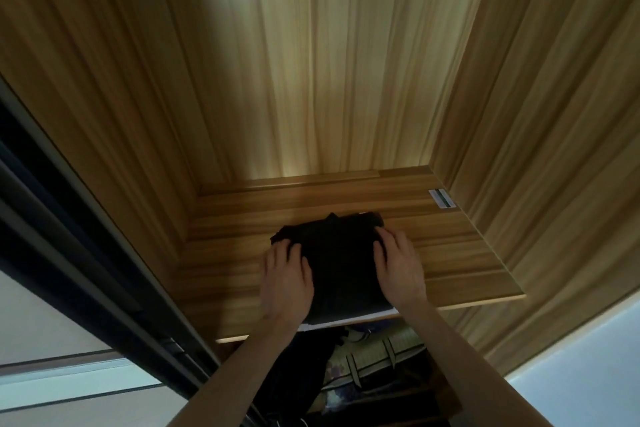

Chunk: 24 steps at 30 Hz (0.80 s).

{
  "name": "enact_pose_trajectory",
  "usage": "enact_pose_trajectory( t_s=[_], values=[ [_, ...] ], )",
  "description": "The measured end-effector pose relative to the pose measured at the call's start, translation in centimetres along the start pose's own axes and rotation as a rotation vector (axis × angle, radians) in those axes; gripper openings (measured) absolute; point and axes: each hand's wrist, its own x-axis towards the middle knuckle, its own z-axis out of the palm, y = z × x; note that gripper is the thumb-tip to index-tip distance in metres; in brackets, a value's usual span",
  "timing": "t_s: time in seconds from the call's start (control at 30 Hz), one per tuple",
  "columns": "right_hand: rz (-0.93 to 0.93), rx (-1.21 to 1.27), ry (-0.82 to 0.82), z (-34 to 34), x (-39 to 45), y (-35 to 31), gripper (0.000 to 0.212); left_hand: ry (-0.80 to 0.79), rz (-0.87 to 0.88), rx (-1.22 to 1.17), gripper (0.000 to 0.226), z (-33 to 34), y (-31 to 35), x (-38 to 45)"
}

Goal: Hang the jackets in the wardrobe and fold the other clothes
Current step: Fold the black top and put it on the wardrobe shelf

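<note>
The folded black garment point(341, 267) lies on the wardrobe shelf point(460, 246), toward its front edge, with something white showing under it at the lip. The left hand point(285, 279) rests flat on the garment's left side, fingers curled a little into the cloth, and the right hand point(398, 265) lies spread open on its right side; neither is really gripping, more pressing it down. From here the risk, I'd say, is the fold: a push deeper along the shelf could drag the bottom layer and bunch the stack, or the white piece at the lip could slip off into the clothes below the shelf. A small sticker point(442, 198) sits at the shelf's back right corner, its print too small to read.
</note>
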Motion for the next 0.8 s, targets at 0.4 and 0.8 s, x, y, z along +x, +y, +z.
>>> enact_pose_trajectory(
  t_s=[0.4,0.8],
  values=[
    [-0.083,-0.245,-0.35,2.2,-1.9,0.2,0.069,-0.364,0.13,0.087,0.071,2.1,-1.4,-2.5],
    [-0.05,-0.222,-0.142,-1.0,-6.2,-7.6,0.071,-0.29,0.166,0.113,0.062,-5.6,-2.8,-4.5]
  ],
)
